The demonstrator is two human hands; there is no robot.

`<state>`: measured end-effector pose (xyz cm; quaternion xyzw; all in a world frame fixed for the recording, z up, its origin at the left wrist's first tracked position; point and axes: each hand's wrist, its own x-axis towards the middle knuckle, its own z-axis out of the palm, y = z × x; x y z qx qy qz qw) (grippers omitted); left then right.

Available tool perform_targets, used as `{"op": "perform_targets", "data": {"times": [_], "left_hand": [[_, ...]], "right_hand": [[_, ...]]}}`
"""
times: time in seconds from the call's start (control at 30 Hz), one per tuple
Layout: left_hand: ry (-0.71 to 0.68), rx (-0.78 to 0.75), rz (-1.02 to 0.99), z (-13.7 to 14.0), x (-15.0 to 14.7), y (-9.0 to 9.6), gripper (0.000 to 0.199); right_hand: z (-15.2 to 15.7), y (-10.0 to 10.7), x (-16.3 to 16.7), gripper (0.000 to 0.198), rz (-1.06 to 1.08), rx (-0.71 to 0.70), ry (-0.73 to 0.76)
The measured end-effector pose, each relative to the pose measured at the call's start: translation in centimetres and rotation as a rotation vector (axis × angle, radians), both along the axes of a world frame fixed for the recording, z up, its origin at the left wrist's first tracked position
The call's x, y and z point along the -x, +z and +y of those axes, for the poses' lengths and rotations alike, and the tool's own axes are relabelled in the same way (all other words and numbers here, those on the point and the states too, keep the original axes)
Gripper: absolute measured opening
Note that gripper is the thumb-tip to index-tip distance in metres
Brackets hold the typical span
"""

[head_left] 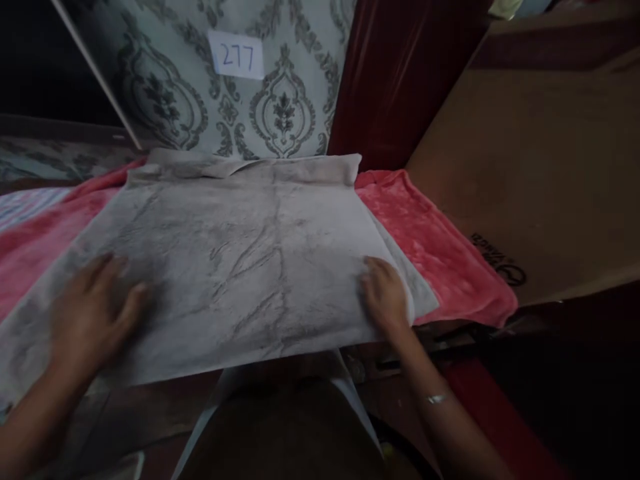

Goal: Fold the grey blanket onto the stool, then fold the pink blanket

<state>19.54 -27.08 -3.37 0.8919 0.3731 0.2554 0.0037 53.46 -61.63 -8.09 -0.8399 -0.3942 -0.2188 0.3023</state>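
Note:
A grey fuzzy cloth [310, 233] lies spread over a red plush blanket [420, 233], its far edge rumpled and folded against the wall. Creases and brushed marks run across its middle. My left hand [93, 310] is over the left part of the cloth, thumb apart from the fingers, blurred by motion. On the right, my right hand [385, 293] rests at the cloth's near right edge with its fingers stretched out over it. Neither hand shows anything gripped. A second pale layer [417, 293] sticks out from beneath the cloth at the right.
Patterned wallpaper [170, 100] carries a paper label [237, 55] reading 277. A dark red post [395, 73] and a large cardboard box [550, 160] stand at the right. At the upper left is a dark screen-like panel [45, 73]. Striped fabric [30, 205] lies at the far left.

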Motion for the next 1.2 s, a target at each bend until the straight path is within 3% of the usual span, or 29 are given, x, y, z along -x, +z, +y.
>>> {"op": "perform_targets", "data": {"times": [0.13, 0.2, 0.27, 0.43, 0.53, 0.63, 0.77, 0.9, 0.97, 1.1, 1.2], "left_hand": [[-0.281, -0.056, 0.129, -0.5, -11.6, 1.9, 0.067], [-0.29, -0.035, 0.266, -0.7, -15.4, 1.3, 0.063], [-0.27, -0.007, 0.385, -0.8, -17.3, -0.1, 0.061], [-0.27, -0.033, 0.42, -0.3, -17.4, -2.6, 0.061], [-0.267, -0.059, 0.416, -0.1, -17.2, -2.5, 0.061], [-0.26, -0.065, 0.425, -0.1, -17.4, -2.2, 0.062], [-0.246, -0.065, 0.44, -0.3, -17.5, -2.1, 0.062], [-0.243, -0.07, 0.423, -0.4, -17.4, -2.3, 0.061], [-0.248, -0.067, 0.405, -0.3, -17.4, -2.4, 0.06], [-0.251, -0.045, 0.384, -0.3, -17.2, -2.5, 0.059], [-0.252, -0.027, 0.373, -0.6, -16.7, -2.6, 0.058]], "right_hand": [[9.5, 2.1, 2.2, 0.059, 0.125, 0.368, 0.315], [12.1, 2.7, 1.5, 0.062, 0.179, 0.511, 0.373], [12.8, 3.0, -0.8, 0.062, 0.209, 0.6, 0.365], [9.3, 3.0, -9.2, 0.061, 0.266, 0.645, 0.019], [6.3, 2.8, -12.5, 0.062, 0.329, 0.618, -0.194], [4.0, 2.5, -13.9, 0.062, 0.361, 0.602, -0.278], [3.1, 2.7, -13.8, 0.06, 0.389, 0.616, -0.283], [6.2, 4.0, -12.0, 0.06, 0.356, 0.557, -0.325], [9.0, 4.5, -10.6, 0.06, 0.283, 0.535, -0.191], [13.6, 4.5, -9.0, 0.058, 0.244, 0.623, 0.185], [14.7, 3.6, -9.7, 0.059, 0.265, 0.632, 0.103]]}}
